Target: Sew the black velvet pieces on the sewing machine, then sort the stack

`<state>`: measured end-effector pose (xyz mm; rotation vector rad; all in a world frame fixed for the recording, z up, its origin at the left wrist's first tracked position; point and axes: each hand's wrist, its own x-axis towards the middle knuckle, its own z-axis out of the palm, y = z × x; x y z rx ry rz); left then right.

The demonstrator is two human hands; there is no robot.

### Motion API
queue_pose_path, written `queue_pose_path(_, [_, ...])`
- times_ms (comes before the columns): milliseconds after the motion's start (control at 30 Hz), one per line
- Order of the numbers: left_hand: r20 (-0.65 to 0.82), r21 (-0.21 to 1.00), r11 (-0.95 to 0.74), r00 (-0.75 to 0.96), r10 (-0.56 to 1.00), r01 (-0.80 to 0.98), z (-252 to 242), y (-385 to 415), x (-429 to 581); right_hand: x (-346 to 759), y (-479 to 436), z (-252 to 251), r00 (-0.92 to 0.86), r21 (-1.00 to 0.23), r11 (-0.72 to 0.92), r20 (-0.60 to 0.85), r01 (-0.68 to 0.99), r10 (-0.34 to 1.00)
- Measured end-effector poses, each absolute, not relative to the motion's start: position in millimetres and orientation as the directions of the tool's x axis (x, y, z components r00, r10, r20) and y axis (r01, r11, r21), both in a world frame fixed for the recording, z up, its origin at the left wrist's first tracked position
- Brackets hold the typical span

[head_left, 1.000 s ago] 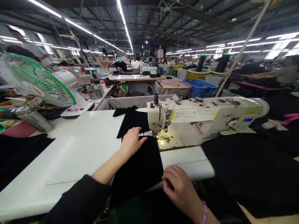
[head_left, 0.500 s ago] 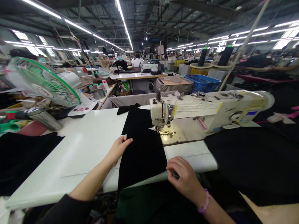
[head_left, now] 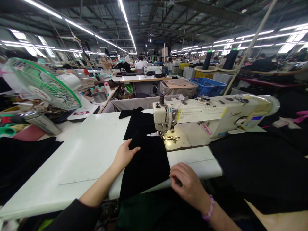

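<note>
A black fabric piece (head_left: 146,160) lies on the white sewing table (head_left: 84,157) and runs under the head of a cream sewing machine (head_left: 204,117). My left hand (head_left: 125,154) grips the fabric's left edge, thumb on top, fingers tucked beneath. My right hand (head_left: 186,184) is closed on the fabric's near right edge at the table's front. The needle area (head_left: 168,136) sits just right of the cloth.
A green-rimmed fan (head_left: 40,83) stands at the left. Black fabric piles lie at the left (head_left: 21,163) and right (head_left: 260,166). A blue crate (head_left: 208,86) and thread cones (head_left: 229,59) sit behind the machine. Other workers sit at distant tables.
My left hand slid back from near the needle to the fabric's left edge and took hold of it. My right hand stayed at the near right edge.
</note>
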<state>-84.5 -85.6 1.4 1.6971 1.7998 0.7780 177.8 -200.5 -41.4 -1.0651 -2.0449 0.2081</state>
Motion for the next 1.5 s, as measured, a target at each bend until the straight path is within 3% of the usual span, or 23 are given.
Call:
queue_pose_path(100, [0.052,0.527,-0.017,-0.013,0.999,0.849,5,-88,-82,178,-202,-36,-0.371,-0.420,0.649,0.570,0.635,0.733])
queue_pose_path(200, [0.281,0.277,-0.107,0.026,0.959,0.955,13,-106,-72,180,-207,-32,-0.464,-0.328,0.682,0.538,0.654,0.704])
queue_pose_path(267, [0.410,0.170,-0.322,0.230,0.883,0.931,13,-127,-60,182,-211,-31,-0.498,-0.291,0.698,0.528,0.654,0.687])
queue_pose_path(300, [0.407,0.150,-0.476,0.385,0.828,0.866,10,-138,-54,184,-212,-31,-0.503,-0.283,0.702,0.530,0.654,0.683])
queue_pose_path(367, [0.316,0.163,-0.735,0.671,0.671,0.659,-2,-161,-42,186,-214,-33,-0.502,-0.279,0.702,0.533,0.655,0.681])
queue_pose_path(467, [0.220,0.125,-0.854,0.825,0.521,0.505,-24,-180,-33,187,-212,-37,-0.491,-0.288,0.691,0.529,0.663,0.692])
queue_pose_path(833, [0.219,0.010,-0.857,0.835,0.505,0.515,-30,-125,-37,177,-160,-35,-0.428,-0.321,0.618,0.496,0.718,0.755])
queue_pose_path(1000, [0.280,0.046,-0.861,0.821,0.497,0.506,-18,-99,-34,175,-135,-33,-0.413,-0.262,0.583,0.492,0.769,0.766])
queue_pose_path(1300, [0.259,0.105,-0.843,0.804,0.535,0.528,-6,-56,-33,166,-101,-29,-0.342,-0.181,0.478,0.492,0.860,0.801])
queue_pose_path(1500, [0.267,0.135,-0.813,0.769,0.580,0.566,-7,-37,-34,162,-124,-41,-0.263,-0.264,0.452,0.531,0.852,0.805])
